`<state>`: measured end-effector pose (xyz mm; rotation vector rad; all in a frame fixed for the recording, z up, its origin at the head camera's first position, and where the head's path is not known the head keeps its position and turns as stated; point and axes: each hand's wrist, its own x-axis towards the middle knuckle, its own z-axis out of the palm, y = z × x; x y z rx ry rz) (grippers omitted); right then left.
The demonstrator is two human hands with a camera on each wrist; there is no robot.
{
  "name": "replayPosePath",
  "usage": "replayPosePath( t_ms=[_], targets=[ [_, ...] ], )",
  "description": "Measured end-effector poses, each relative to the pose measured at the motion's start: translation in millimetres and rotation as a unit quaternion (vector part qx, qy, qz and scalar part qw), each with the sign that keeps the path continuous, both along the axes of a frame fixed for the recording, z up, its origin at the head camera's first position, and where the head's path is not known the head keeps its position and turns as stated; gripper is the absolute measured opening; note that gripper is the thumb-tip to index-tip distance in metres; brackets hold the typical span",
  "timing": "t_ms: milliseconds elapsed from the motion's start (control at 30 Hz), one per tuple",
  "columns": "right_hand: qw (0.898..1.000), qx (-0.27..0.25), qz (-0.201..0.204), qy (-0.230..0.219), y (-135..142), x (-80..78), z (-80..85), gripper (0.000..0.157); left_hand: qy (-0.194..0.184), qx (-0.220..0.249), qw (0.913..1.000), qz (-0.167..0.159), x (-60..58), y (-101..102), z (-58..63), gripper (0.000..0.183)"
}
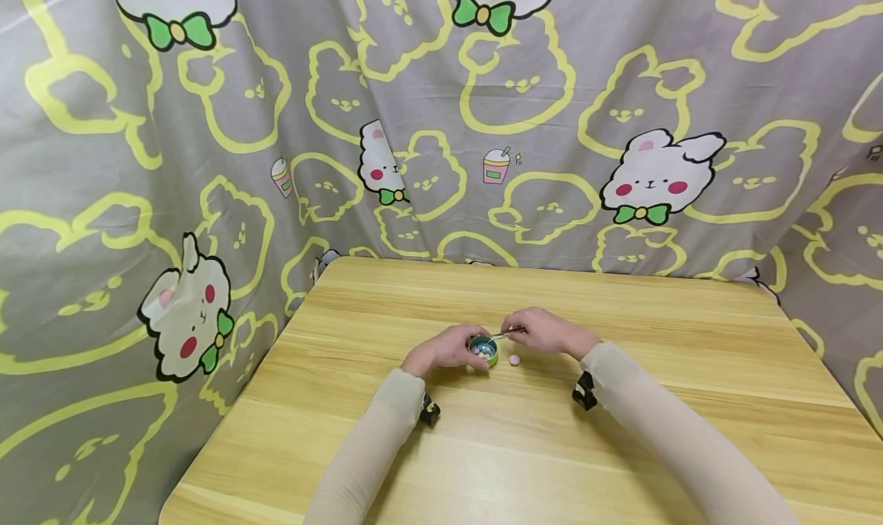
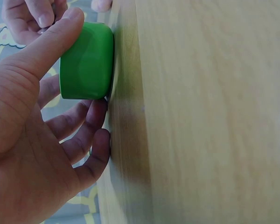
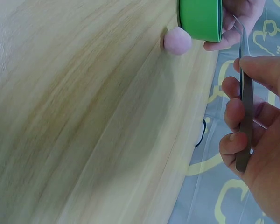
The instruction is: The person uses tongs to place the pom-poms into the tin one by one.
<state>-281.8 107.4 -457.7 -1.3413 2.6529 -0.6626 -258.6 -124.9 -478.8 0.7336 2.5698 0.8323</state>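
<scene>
A small round green container [image 1: 493, 362] stands on the table, with several small pale and pink balls inside it. My left hand [image 1: 451, 347] holds it from the left, thumb [image 2: 60, 37] on the near side and fingers round the far side. In my right hand [image 1: 541, 331] is a pair of metal tweezers [image 3: 245, 116], pinched between thumb and fingers. Their bent tips [image 3: 239, 23] are close to the container's opening; whether they grip anything cannot be told. A fuzzy pink pompom [image 3: 177, 41] lies on the table just right of the container.
The wooden table [image 1: 621, 448] has rounded corners. Behind it and at its sides hangs a grey curtain [image 1: 428, 88] with yellow outlines and white cartoon animals. A black wrist camera [image 1: 585, 391] sits on the right wrist, another [image 1: 429, 410] on the left.
</scene>
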Motion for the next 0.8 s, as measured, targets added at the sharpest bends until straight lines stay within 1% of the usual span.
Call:
replayPosePath(
  t_ms=[133,467,667,800],
  targets=[
    [1.0,0.0,-0.007,0.001,2.4,1.0,1.0,0.013,-0.004,-0.001,1.0,0.003,0.4,0.0,0.2,0.055],
    [1.0,-0.004,-0.006,0.023,16.4,7.8,6.8,0.012,-0.007,0.006,0.9999,0.005,0.9,-0.5,0.6,0.055],
    [1.0,-0.003,0.004,0.031,29.2,9.7,2.0,0.011,-0.013,0.006,0.9999,0.007,0.8,-0.4,-0.1,0.057],
    [0.999,0.004,0.001,0.033,37.5,12.2,-1.8,0.011,-0.018,0.007,0.9998,0.009,1.2,-0.5,0.1,0.058]
  ],
)
